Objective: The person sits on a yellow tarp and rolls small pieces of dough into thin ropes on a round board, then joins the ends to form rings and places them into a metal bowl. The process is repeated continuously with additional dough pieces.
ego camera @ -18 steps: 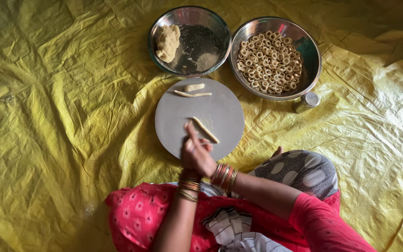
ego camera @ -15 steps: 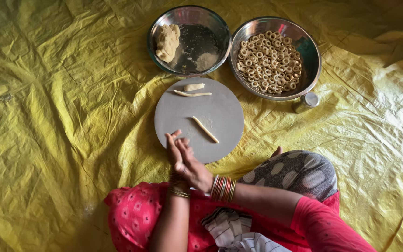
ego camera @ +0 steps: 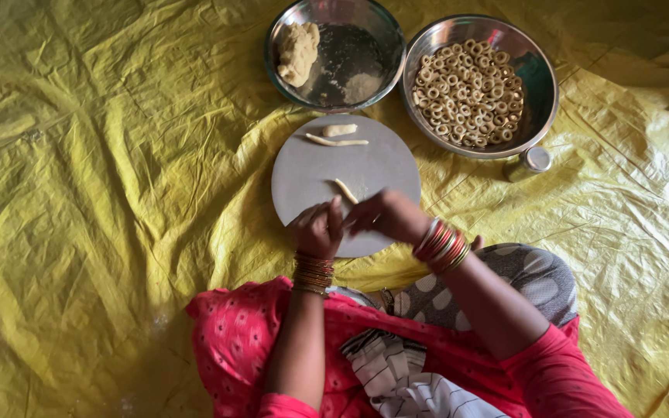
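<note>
Home food-making spot on the floor. A yellow plastic sheet (ego camera: 102, 232) covers the ground. Steel bowls (ego camera: 540, 93) and a round rolling board (ego camera: 303, 170) rest on it.

Single head view — steeply downward, close over the round board (ego camera: 315, 166).

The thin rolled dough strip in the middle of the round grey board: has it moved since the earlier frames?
No. The dough strip lies mid-board as before, below the upper dough pieces; the right hand covers its lower end.

Both hands close together, left hand (ego camera: 317, 229) and right hand (ego camera: 385, 216) fingers curled.
</note>
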